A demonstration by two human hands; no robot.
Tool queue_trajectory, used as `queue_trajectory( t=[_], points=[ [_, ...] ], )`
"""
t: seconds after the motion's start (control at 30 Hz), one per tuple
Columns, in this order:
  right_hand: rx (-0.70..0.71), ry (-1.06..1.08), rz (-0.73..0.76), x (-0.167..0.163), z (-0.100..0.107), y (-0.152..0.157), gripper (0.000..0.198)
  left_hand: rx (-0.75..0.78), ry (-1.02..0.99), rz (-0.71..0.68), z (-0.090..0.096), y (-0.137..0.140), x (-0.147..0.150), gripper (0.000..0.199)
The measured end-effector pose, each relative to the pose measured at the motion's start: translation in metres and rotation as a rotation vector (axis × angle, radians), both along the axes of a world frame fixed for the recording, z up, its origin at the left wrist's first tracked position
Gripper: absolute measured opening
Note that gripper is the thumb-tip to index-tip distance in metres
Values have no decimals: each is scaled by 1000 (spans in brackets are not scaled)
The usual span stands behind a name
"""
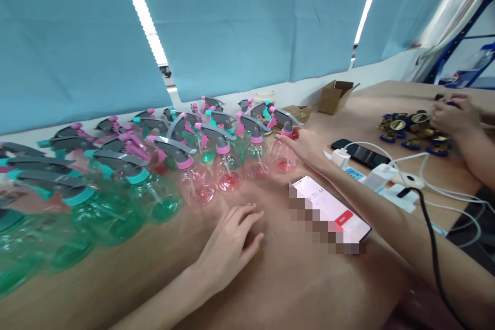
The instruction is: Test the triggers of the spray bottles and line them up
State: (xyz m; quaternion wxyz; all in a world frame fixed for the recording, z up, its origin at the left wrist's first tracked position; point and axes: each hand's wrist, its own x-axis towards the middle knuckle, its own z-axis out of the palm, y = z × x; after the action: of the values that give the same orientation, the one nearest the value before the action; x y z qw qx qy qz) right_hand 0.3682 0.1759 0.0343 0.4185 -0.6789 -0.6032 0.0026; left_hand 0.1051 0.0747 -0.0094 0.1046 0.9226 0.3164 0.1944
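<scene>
Rows of clear spray bottles with grey trigger heads fill the table's left and middle. The front row has green-tinted bottles (157, 198) with teal collars, then pink-tinted bottles (228, 170) with pink collars. At the row's right end, my right hand (305, 145) is closed around the neck of a pink spray bottle (284, 157), which stands upright beside its neighbour. My left hand (232, 234) is over the bare tabletop in front of the pink bottles, fingers apart and holding nothing. It touches no bottle.
A lit phone (328, 211) lies beneath my right forearm. To the right are a dark phone (361, 153), a power strip (394, 193) with chargers and cables, and gold-and-blue parts (410, 131) near another person's hands (458, 113). An open cardboard box (334, 98) stands behind.
</scene>
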Motion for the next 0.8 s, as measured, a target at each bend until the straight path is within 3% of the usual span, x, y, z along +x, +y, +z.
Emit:
queue_trajectory(
  t=[0.17,0.33,0.43,0.53,0.63,0.8],
  points=[
    [68,13,-38,1,9,-18,32,-10,-53,15,2,-3,-5,25],
    [182,-21,-45,-22,29,-68,38,-109,-97,61,5,-8,-13,28],
    [191,29,207,-51,34,-92,35,-174,-145,135,7,-11,-19,39],
    [89,96,451,-83,30,-100,30,-196,-226,248,6,-14,-27,60],
    [27,143,595,-113,26,-101,35,-223,-314,343,5,-17,-41,72],
    [-62,138,754,-155,27,-105,31,-207,-347,377,7,-24,-73,83]
  ],
)
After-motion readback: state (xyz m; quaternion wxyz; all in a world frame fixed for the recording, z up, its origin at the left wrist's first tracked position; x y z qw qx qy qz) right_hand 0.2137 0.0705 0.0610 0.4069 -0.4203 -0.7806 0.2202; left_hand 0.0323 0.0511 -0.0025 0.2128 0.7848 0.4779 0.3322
